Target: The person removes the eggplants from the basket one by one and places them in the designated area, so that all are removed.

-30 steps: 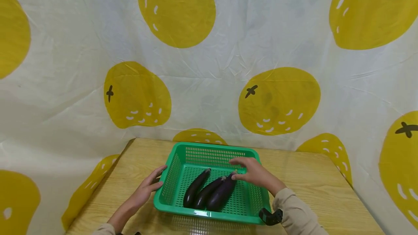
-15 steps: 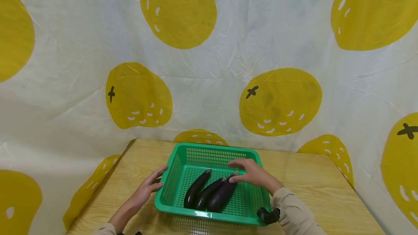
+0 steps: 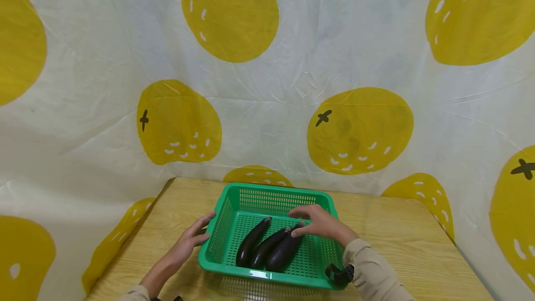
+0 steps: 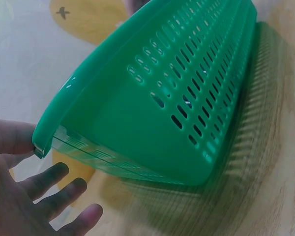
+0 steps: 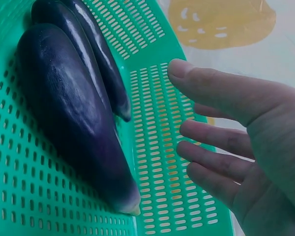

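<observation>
Three glossy dark purple eggplants lie side by side in a green slotted plastic basket (image 3: 267, 272): a slim left eggplant (image 3: 251, 245), a slim middle eggplant (image 3: 265, 251) and a thicker right eggplant (image 5: 71, 103). My right hand (image 3: 319, 223) hovers over the stem end of the thicker one, its fingers spread and bent slightly. Nothing is in its grasp, and a gap to the eggplants shows in the right wrist view. At the basket's left side, my left hand (image 3: 184, 243) touches the rim (image 4: 64, 98) with its upper fingers, while the others stretch loosely below.
The basket stands on a light wood-grain table (image 3: 401, 240). Behind and to the sides hangs a white cloth (image 3: 263, 129) printed with large yellow fruit. A black wrist device (image 3: 339, 274) sits under the right sleeve, close to the basket's front right corner.
My right hand has drifted slightly left over the thicker eggplant. The left hand stays at the rim, and the eggplants keep their places in the basket.
</observation>
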